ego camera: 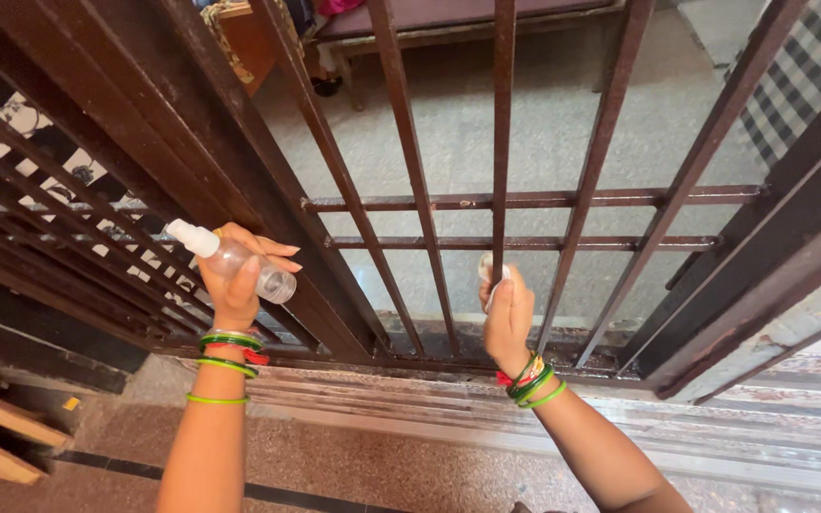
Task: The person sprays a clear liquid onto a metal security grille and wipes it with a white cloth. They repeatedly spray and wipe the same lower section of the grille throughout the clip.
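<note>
Both forearms raised, bangled wrists. Left hand (238,275) curled in a grip; right hand (508,313) closed, fingers pinched.

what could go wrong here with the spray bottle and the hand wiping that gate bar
The left hand holds the clear spray bottle tilted, so mist might miss the gate and wet the floor, making it slippery. The right hand presses something small and pale around a vertical bar near the crossbars; fingers or the bangles might catch there.
</note>
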